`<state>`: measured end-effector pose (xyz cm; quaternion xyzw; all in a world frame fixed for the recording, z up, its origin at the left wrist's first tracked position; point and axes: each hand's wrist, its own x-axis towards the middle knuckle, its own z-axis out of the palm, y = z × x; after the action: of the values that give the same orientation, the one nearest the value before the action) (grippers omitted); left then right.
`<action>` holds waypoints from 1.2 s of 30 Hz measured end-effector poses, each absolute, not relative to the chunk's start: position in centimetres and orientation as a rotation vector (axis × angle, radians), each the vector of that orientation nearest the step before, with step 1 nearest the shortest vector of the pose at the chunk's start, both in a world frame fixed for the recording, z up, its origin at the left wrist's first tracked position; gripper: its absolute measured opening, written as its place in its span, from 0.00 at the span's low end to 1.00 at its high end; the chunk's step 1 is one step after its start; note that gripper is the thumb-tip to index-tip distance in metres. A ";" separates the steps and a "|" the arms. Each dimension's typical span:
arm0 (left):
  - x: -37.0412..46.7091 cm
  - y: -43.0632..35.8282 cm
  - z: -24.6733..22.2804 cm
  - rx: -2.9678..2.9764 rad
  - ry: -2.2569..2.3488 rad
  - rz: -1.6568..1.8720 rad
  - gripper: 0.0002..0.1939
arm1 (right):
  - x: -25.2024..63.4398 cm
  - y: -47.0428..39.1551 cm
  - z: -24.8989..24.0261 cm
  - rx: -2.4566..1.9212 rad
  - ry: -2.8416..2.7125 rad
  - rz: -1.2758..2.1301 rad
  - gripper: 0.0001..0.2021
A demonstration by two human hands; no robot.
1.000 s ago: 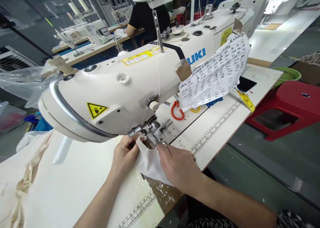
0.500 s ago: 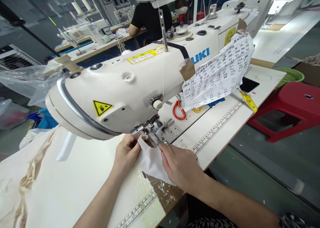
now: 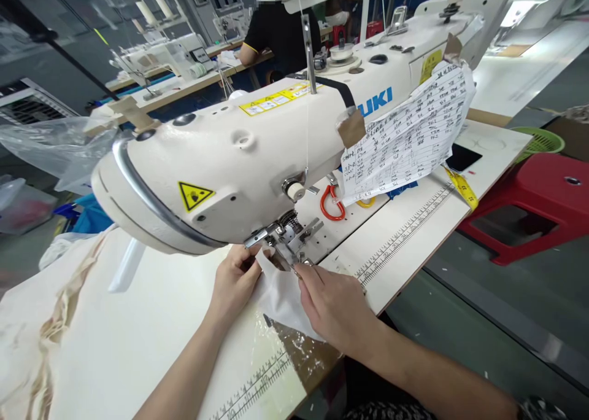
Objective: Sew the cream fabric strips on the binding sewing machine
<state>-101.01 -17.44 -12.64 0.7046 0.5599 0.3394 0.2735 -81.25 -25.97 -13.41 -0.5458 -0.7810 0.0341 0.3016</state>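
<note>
A piece of white fabric (image 3: pixel 280 294) lies under the needle area of a white sewing machine (image 3: pixel 221 162). My left hand (image 3: pixel 234 282) pinches the fabric's left edge, just below the metal presser parts (image 3: pixel 280 239). On the right, my right hand (image 3: pixel 338 303) has its thumb and fingers closed on the fabric's upper right edge, close to the presser parts. The fingertips of both hands are partly hidden by the machine and the cloth.
Red-handled scissors (image 3: pixel 332 204), a handwritten paper sheet (image 3: pixel 405 137), a phone (image 3: pixel 464 158) and a yellow tape measure (image 3: pixel 462 190) are to the right. A red stool (image 3: pixel 547 190) stands beside the table. Beige cloth (image 3: pixel 57 328) lies left. A person (image 3: pixel 283 36) sits behind.
The view has shifted slightly, so the machine appears a little further right. Both hands keep nearly the same place and hold on the fabric.
</note>
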 end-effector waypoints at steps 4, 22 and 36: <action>-100.9 -17.5 -12.6 1.879 1.494 0.922 0.13 | -81.3 -26.1 -13.3 -1.450 -2.073 0.115 0.12; -100.9 -17.7 -12.7 2.006 1.512 0.918 0.13 | -81.6 -26.0 -13.5 -1.540 -2.157 0.095 0.12; -100.6 -17.5 -13.1 2.375 1.513 0.901 0.08 | -81.7 -25.9 -13.5 -1.522 -2.155 0.107 0.15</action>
<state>-100.61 -17.53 -13.13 0.7999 0.5095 0.3034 0.0926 -81.70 -25.92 -13.52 -0.5583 -0.7907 0.0391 0.2481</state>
